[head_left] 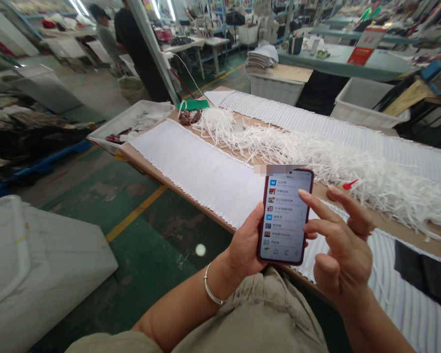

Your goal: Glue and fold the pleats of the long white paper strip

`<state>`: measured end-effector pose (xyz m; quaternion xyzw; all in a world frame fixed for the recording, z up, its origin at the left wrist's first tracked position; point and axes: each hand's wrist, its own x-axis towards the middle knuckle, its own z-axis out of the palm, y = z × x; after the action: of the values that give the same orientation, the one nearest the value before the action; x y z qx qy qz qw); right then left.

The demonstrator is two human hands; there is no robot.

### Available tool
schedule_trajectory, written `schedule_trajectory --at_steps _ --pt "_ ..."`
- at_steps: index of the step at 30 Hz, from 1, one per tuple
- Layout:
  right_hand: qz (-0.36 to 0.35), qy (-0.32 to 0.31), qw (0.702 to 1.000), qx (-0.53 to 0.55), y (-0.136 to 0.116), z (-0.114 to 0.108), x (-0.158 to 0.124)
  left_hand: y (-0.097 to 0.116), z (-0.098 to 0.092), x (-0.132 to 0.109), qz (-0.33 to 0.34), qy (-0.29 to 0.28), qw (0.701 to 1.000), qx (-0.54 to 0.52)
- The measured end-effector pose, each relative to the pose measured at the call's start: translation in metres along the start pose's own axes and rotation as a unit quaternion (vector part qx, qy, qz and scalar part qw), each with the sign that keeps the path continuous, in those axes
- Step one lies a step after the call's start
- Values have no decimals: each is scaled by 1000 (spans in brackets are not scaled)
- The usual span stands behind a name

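Observation:
A smartphone (285, 218) in a dark red case is held upright by my left hand (245, 240), with its lit screen showing a list of entries. A silver bangle circles my left wrist. My right hand (340, 240) is at the phone's right side, fingers bent and spread apart, with fingertips at or just above the screen; I cannot tell whether they touch it. Nothing is in that hand. Behind the phone, a row of overlapped white fabric pieces (198, 164) lies along the table edge.
A long heap of white strips (279, 139) runs down the table (134, 153), with a red-tipped tool (350, 185) on it. Black wallet-like item (424, 274) lies at right. White bins (40, 264) stand at left; a grey tray (132, 120) adjoins the table. Two people (141, 44) stand beyond.

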<state>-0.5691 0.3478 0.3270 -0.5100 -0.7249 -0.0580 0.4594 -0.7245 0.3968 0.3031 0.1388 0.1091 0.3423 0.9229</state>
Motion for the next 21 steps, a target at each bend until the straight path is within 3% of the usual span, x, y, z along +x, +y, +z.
schedule_trajectory --at_steps 11,21 --pt "-7 18 1000 4 -6 -4 -10 -6 7 -13 -11 -7 1000 -5" --pt "-13 77 997 -13 -3 -12 -23 -4 8 -9 -9 -16 1000 8"
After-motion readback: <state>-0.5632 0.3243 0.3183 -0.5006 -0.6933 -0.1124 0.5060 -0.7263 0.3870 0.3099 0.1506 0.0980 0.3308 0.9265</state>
